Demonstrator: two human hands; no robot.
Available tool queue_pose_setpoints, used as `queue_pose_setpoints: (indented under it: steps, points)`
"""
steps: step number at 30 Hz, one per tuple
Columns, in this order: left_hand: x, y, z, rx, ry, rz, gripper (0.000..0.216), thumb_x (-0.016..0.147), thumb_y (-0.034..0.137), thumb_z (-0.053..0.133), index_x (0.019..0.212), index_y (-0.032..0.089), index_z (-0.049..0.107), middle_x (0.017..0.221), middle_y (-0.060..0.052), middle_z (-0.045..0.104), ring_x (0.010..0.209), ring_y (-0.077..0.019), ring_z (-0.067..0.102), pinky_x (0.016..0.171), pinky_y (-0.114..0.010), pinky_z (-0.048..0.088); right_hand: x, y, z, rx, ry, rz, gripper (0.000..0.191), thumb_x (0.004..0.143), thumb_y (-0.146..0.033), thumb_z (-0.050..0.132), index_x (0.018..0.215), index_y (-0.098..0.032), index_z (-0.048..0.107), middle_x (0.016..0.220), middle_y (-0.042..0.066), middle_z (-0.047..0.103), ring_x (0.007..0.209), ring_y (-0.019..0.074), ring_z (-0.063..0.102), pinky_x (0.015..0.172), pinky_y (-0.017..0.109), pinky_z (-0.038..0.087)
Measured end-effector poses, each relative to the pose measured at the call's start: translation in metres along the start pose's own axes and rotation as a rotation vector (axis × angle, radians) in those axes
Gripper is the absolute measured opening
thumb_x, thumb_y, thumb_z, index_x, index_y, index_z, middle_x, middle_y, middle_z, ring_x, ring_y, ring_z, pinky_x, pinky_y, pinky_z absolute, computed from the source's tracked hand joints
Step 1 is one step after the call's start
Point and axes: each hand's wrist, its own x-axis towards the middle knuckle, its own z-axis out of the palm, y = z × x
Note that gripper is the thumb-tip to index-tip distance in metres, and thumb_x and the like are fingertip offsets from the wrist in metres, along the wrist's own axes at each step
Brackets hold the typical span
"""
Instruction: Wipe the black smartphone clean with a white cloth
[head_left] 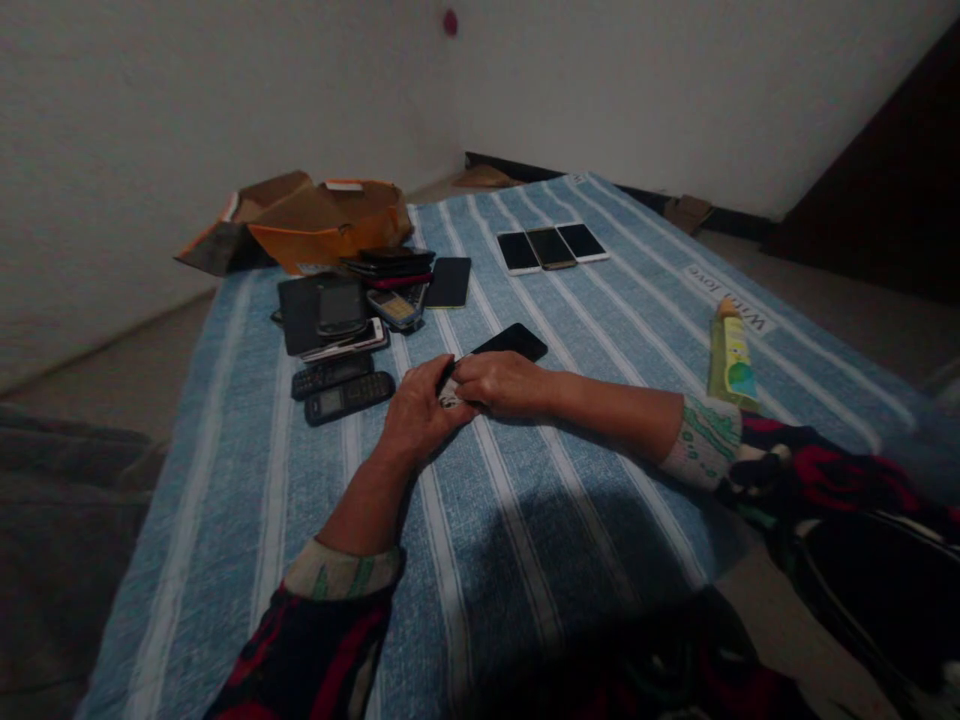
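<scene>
Near the middle of the table, my left hand [418, 412] is closed around a small mobile phone [449, 391], mostly covered by fingers; a dark edge and a whitish patch show. My right hand [501, 382] meets it from the other side, its fingers bent and pressed onto the same phone. Just beyond my right hand lies a black smartphone [519, 342], partly hidden by that hand. To the left of my left hand are two dark keypad phones, the nearer one [349, 398] and the farther one [330, 376], side by side.
A heap of phones [341, 305] lies at the left, before a torn orange-brown cardboard box [330, 235]. A dark flat phone [449, 282] lies beside it. Three smartphones [553, 248] form a row at the back. A yellow-green tube [733, 355] lies at right on the striped cloth [600, 500].
</scene>
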Motion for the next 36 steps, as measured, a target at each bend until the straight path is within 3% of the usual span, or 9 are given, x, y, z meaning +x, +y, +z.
queue_pose_setpoints:
  steps: [6, 14, 24, 36]
  points:
    - [0.000, 0.000, 0.000, 0.021, -0.011, -0.004, 0.069, 0.065, 0.044, 0.072, 0.126, 0.016, 0.053, 0.122, -0.014, 0.063, 0.112, -0.0345, 0.058, 0.098, -0.051, 0.047, -0.013, 0.003, -0.007, 0.024, -0.036, -0.012, 0.022, 0.096, -0.019, 0.046, 0.099, -0.012, 0.067, 0.098, 0.010, 0.063, 0.096, 0.0194, 0.054, 0.078, 0.031, 0.041]
    - [0.000, 0.000, -0.001, 0.019, -0.008, 0.011, 0.065, 0.067, 0.043, 0.071, 0.125, 0.019, 0.054, 0.121, -0.011, 0.064, 0.110, -0.0338, 0.058, 0.097, -0.050, 0.048, -0.011, 0.003, -0.004, 0.008, -0.041, 0.001, 0.023, 0.097, -0.020, 0.045, 0.095, -0.013, 0.067, 0.096, 0.009, 0.063, 0.091, 0.0193, 0.053, 0.074, 0.031, 0.039]
    - [-0.001, 0.001, 0.000, -0.009, 0.008, 0.019, 0.066, 0.066, 0.044, 0.073, 0.125, 0.019, 0.054, 0.120, -0.010, 0.064, 0.112, -0.0330, 0.058, 0.098, -0.050, 0.047, -0.007, 0.015, -0.006, -0.070, -0.062, 0.188, 0.027, 0.096, -0.017, 0.041, 0.102, -0.011, 0.066, 0.097, 0.010, 0.064, 0.087, 0.0196, 0.055, 0.069, 0.031, 0.038]
    - [-0.001, -0.001, 0.001, -0.007, -0.004, 0.018, 0.070, 0.066, 0.044, 0.076, 0.127, 0.016, 0.054, 0.121, -0.014, 0.063, 0.110, -0.0337, 0.059, 0.098, -0.050, 0.047, -0.043, 0.039, -0.012, -0.056, -0.055, 0.397, 0.028, 0.090, -0.011, 0.042, 0.098, -0.015, 0.068, 0.104, 0.012, 0.065, 0.093, 0.0230, 0.055, 0.059, 0.030, 0.033]
